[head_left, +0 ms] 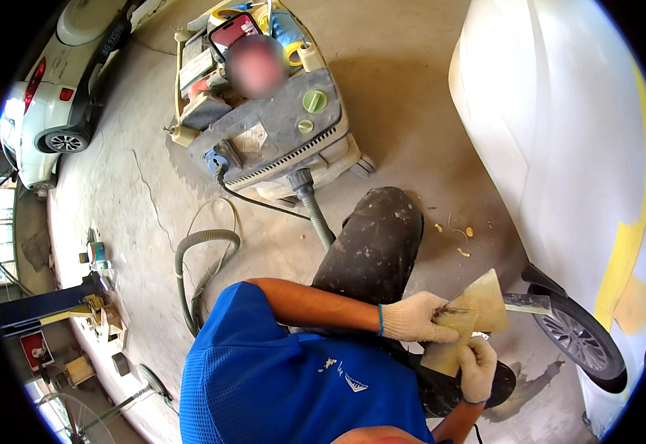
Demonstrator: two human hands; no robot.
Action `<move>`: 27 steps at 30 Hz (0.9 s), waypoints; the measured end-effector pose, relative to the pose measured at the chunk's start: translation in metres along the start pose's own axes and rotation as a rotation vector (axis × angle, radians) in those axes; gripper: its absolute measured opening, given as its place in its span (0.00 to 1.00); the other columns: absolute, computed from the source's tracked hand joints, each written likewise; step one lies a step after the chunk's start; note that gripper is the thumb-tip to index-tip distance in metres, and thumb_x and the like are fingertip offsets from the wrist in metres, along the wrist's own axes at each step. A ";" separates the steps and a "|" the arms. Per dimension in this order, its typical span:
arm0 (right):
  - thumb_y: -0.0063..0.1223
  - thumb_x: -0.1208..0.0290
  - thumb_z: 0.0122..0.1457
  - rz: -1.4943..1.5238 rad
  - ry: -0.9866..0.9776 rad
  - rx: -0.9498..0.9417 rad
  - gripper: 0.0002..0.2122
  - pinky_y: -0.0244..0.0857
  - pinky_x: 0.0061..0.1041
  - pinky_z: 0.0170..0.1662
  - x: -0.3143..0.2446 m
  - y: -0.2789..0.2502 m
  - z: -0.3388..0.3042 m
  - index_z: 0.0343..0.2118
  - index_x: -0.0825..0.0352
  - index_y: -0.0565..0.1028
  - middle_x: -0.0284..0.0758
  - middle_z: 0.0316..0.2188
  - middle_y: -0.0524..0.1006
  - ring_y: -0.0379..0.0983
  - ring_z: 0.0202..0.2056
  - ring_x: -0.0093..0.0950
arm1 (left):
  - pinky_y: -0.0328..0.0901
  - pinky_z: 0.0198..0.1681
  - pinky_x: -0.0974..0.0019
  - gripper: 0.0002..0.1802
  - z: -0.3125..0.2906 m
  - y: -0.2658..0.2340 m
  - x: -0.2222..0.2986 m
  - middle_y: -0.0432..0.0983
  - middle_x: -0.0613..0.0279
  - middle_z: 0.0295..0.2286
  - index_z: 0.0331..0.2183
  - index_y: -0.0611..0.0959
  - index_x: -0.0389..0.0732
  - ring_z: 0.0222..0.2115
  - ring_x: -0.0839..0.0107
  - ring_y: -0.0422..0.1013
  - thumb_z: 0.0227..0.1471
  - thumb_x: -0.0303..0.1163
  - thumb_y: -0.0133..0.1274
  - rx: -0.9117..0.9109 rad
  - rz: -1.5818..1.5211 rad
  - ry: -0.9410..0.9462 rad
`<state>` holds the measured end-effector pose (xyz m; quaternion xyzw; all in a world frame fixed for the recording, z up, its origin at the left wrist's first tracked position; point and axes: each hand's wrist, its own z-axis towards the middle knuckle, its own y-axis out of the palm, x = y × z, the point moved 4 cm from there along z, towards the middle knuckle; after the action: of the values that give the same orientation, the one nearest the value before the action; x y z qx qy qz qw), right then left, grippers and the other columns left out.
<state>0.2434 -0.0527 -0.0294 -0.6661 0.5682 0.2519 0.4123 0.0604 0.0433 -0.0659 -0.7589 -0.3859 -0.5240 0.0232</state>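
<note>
My left hand (415, 318), in a white knit glove, is closed on a yellowish, stained filler spreader (485, 302). My right hand (478, 370), gloved the same way, pinches a second flat yellowish spreader (443, 355). The two pieces overlap between my hands, and dark smears mark the upper one. A grey metal strip like a putty knife blade (528, 303) sticks out beyond the upper spreader toward the car wheel. Where its other end goes is hidden. Both hands are above my bent legs in dark, paint-flecked trousers (374, 244).
A white car body (537, 111) with yellow masking tape (619, 274) and a wheel (578, 337) stands at right. Ahead is a dusty grey extractor unit (278, 148) with a phone (234, 33) and tools on top. Its hose (190, 259) loops over the floor. Crumbs lie nearby.
</note>
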 end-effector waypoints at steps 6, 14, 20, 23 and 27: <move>0.52 0.75 0.61 0.054 -0.125 0.172 0.08 0.59 0.18 0.25 0.032 0.008 0.000 0.25 0.70 0.71 0.27 0.19 0.69 0.63 0.21 0.15 | 0.67 0.22 0.72 0.27 0.007 -0.004 -0.011 0.79 0.65 0.26 0.50 0.79 0.36 0.21 0.81 0.70 0.54 0.44 0.62 0.075 -0.023 0.032; 0.48 0.73 0.64 0.055 0.081 0.388 0.06 0.58 0.14 0.24 0.079 -0.035 -0.038 0.33 0.70 0.74 0.27 0.17 0.71 0.65 0.19 0.15 | 0.68 0.18 0.73 0.34 0.003 -0.016 0.008 0.77 0.67 0.28 0.58 0.72 0.38 0.20 0.82 0.69 0.54 0.43 0.62 0.262 -0.365 0.031; 0.47 0.76 0.65 0.074 -0.240 0.409 0.21 0.68 0.26 0.47 0.004 0.008 -0.011 0.59 0.74 0.64 0.38 0.42 0.76 0.72 0.42 0.25 | 0.71 0.27 0.72 0.28 0.011 0.011 -0.010 0.79 0.65 0.29 0.53 0.78 0.37 0.25 0.82 0.72 0.52 0.38 0.64 0.047 0.115 0.044; 0.49 0.78 0.63 0.004 -0.207 0.277 0.22 0.66 0.28 0.54 0.023 0.039 -0.003 0.60 0.74 0.64 0.43 0.49 0.75 0.73 0.50 0.30 | 0.70 0.28 0.72 0.20 0.008 0.008 -0.011 0.79 0.64 0.28 0.44 0.82 0.32 0.26 0.82 0.72 0.52 0.34 0.63 0.145 0.189 0.201; 0.49 0.77 0.63 0.004 -0.308 0.214 0.23 0.61 0.28 0.59 0.019 0.030 -0.005 0.61 0.73 0.64 0.50 0.55 0.72 0.71 0.55 0.35 | 0.71 0.34 0.72 0.19 0.009 0.005 0.009 0.82 0.59 0.36 0.44 0.81 0.31 0.33 0.80 0.74 0.55 0.34 0.59 0.107 0.062 -0.055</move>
<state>0.2176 -0.0673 -0.0497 -0.5710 0.5234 0.2898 0.5622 0.0714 0.0486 -0.0608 -0.7822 -0.3903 -0.4806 0.0693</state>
